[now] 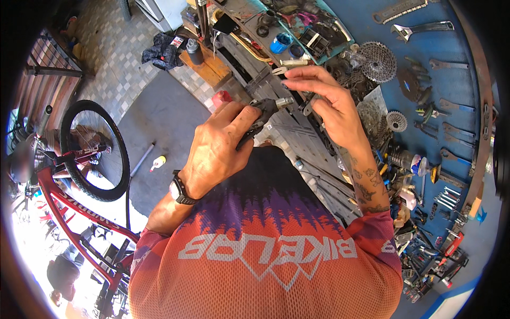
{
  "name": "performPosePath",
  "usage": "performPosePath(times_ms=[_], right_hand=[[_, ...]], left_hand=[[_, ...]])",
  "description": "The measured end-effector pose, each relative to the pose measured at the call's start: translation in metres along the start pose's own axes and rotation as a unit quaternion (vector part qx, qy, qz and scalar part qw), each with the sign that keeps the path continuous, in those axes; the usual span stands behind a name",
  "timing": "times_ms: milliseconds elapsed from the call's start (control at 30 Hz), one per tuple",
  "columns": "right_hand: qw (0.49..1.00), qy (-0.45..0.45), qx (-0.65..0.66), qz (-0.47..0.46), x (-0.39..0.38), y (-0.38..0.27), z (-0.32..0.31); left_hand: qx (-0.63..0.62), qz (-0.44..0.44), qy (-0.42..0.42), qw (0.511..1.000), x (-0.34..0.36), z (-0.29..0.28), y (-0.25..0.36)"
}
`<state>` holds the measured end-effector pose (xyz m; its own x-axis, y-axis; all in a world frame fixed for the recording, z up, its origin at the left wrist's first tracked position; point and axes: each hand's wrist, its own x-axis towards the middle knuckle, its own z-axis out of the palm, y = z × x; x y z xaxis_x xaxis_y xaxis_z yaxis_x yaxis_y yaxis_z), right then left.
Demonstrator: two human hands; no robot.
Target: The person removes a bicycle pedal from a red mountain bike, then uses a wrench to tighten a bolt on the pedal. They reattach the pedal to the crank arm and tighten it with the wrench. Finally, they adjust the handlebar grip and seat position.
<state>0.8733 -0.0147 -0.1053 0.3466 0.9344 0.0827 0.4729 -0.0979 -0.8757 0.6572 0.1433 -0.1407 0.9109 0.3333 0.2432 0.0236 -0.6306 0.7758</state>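
My left hand (pixel 220 143), wearing a black wristwatch (pixel 181 187), is closed around a dark bicycle part (pixel 259 118). A silver, ridged metal cylinder (pixel 285 102) sticks out of its right end. I cannot tell the part's exact kind. Just to the right, my right hand (pixel 332 103) has its index and middle fingers stretched toward the left. A small dark metal piece with a rounded, holed end (pixel 308 109) shows by the thumb, which seems to pinch it. The two hands are close but apart. Something red (pixel 222 98) shows behind my left hand.
A workbench (pixel 313 143) runs along the right, with a teal tray (pixel 342 40) of parts and a blue cup (pixel 281 42). Cassettes (pixel 378 61) and wrenches (pixel 425 29) hang on a blue wall panel. At left are a red bicycle frame (pixel 74 218) and wheel (pixel 123 159).
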Motion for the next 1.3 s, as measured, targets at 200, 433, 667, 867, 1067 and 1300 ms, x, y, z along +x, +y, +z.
performPosePath(times_ms=[200, 433, 667, 867, 1067, 1300], right_hand=[[1.000, -0.018, -0.015, -0.003, -0.009, -0.006, 0.005], [0.992, -0.009, -0.121, 0.015, -0.010, -0.004, -0.006], [0.998, -0.042, -0.021, 0.050, -0.003, 0.003, 0.001], [0.998, -0.044, -0.053, 0.013, 0.001, 0.001, 0.002], [0.992, -0.028, -0.121, -0.026, -0.001, -0.005, 0.003], [0.908, -0.036, -0.336, -0.247, -0.003, 0.000, -0.004]], left_hand=[[-0.001, -0.011, 0.001, 1.000, -0.006, 0.000, -0.002], [0.006, -0.009, 0.010, 1.000, -0.010, -0.001, -0.004], [0.013, 0.002, 0.001, 1.000, -0.009, 0.002, -0.001], [0.005, -0.002, -0.002, 1.000, -0.009, 0.002, 0.000], [-0.029, -0.021, -0.008, 0.999, -0.010, 0.002, -0.006], [-0.184, -0.084, -0.055, 0.978, -0.006, -0.007, -0.014]])
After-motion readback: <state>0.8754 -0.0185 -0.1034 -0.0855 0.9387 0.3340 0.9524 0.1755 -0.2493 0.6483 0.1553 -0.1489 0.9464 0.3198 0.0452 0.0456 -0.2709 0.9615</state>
